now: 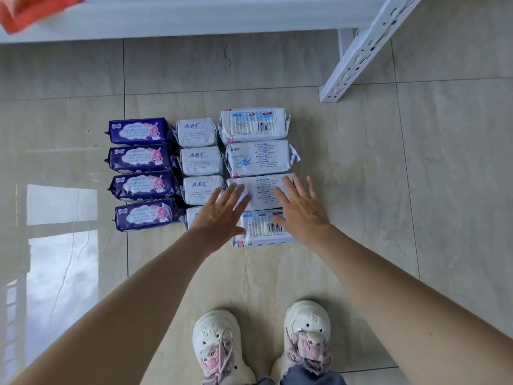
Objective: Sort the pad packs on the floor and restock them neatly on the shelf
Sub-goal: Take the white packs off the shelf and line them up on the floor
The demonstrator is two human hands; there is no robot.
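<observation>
Pad packs lie on the tiled floor in three sorted columns. Several dark purple packs form the left column. Small white ABC packs fill the middle one. Larger white-and-blue packs make up the right column. My left hand hovers with fingers spread over the near end of the ABC column and the left side of a large pack. My right hand is spread over the right side of that pack and the nearest barcode pack. Neither hand grips anything. The white shelf board runs across the top.
A perforated white shelf upright slants down to the floor at the upper right. A red package sits on the shelf at the top left. My two white shoes stand just behind the packs. Bare tile lies to both sides.
</observation>
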